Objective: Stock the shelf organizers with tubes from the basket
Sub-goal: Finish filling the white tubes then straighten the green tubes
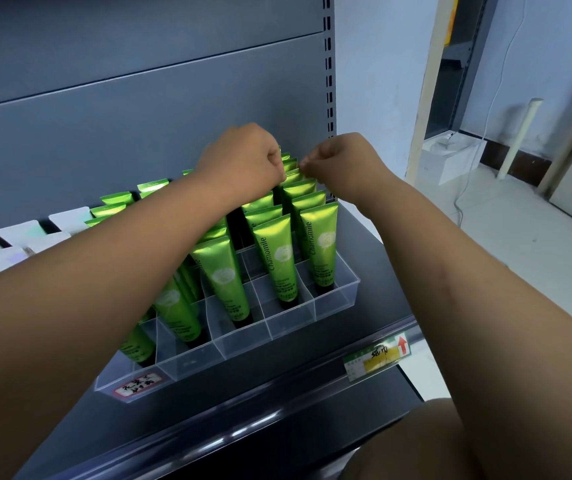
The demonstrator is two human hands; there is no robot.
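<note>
**Two hands reach to the back row of a tube organizer**

A clear divided organizer sits on a dark shelf at the centre of the frame, its rows filled with upright green tubes. At upper centre, the right hand pinches thumb and forefinger on the crimped top of a back tube. The left hand is curled against the same tube tops; I cannot tell whether it grips one. Pale packs stand at the left edge.
</note>
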